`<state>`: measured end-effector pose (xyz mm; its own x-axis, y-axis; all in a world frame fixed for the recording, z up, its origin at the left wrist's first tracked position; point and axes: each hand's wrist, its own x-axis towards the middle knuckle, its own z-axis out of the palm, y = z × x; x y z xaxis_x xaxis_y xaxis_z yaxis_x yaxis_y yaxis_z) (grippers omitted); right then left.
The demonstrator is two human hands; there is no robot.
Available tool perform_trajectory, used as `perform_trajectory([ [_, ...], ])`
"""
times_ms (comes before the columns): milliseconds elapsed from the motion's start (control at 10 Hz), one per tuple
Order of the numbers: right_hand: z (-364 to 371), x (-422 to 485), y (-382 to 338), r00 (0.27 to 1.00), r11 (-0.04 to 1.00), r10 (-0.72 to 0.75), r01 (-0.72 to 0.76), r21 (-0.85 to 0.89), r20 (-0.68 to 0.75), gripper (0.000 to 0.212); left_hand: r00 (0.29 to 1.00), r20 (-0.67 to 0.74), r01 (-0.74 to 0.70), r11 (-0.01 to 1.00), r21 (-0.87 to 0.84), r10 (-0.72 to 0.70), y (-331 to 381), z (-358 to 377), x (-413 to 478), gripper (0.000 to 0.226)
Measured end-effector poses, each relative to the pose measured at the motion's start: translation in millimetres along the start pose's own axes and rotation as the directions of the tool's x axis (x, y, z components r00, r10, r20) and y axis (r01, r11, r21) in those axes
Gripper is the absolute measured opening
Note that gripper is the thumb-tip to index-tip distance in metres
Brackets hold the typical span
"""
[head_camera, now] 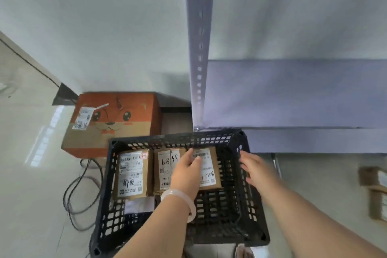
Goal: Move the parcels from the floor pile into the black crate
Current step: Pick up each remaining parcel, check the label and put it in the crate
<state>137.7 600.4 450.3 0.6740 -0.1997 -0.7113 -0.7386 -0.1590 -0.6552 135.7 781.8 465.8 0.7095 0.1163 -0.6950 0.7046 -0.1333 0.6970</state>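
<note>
Head view, risk: the third parcel (207,166) leans on the middle parcel (165,168) in the black crate (243,211); if the hand lets go early, I judge it could tip flat or slide toward the bare right half.
Head view, second risk: the right hand hovers by the crate's right wall and could catch its rim on the way out.
Left hand (187,170): fingers loosely spread, resting on the third parcel's label, pressing rather than gripping as far as I can tell.
Right hand (254,168): open, fingers spread, holding nothing, blurred.
Parcels in crate: three along the far wall, the left parcel (130,174) lying flat.
Parcels left: a blurred floor pile (374,190) at the right edge.
</note>
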Motion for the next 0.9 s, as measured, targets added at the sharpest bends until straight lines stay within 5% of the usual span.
perform_trajectory([
  [100,-48,-62,-44,0.991,0.994,-0.046,0.057,0.09,-0.122,0.019,0.991,0.1,-0.093,0.994,0.06,0.087,63,8,-59,0.049],
  [300,-166,-188,-102,0.917,0.968,-0.114,0.189,0.164,-0.383,0.041,0.928,0.248,-0.333,0.917,0.22,0.277,178,62,-169,0.047],
  [500,-285,-313,-113,0.818,0.927,-0.165,0.319,0.196,-0.551,0.051,0.771,0.485,-0.581,0.767,0.271,0.413,244,139,-280,0.046],
  [900,-513,-571,14,0.509,0.845,-0.094,0.495,0.202,-0.856,0.051,0.449,0.759,-0.787,0.611,0.085,0.472,257,352,-528,0.048],
])
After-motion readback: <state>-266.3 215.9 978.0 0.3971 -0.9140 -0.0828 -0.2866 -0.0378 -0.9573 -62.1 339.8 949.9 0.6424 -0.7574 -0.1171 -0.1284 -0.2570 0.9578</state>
